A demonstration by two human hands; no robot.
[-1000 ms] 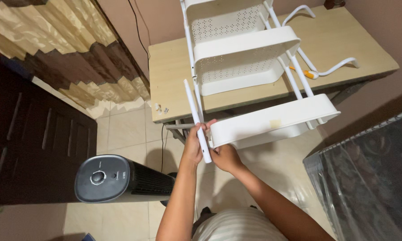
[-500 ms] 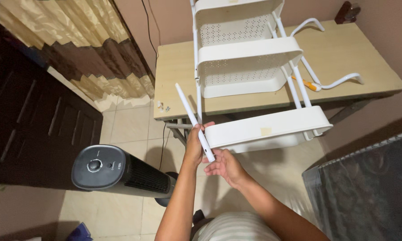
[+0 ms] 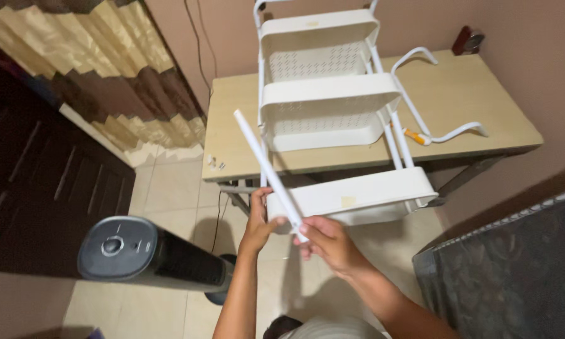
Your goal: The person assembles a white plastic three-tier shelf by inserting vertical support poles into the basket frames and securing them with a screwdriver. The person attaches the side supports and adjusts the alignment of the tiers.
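A three-tier rack is laid on its side across a table, with its lowest tray overhanging the near edge. A loose pole is held slantwise just left of that tray, between the left hand and the right hand. Curved tubes are placed on the table right of the rack. A tower fan is stood on the floor at lower left, a curtain behind it.
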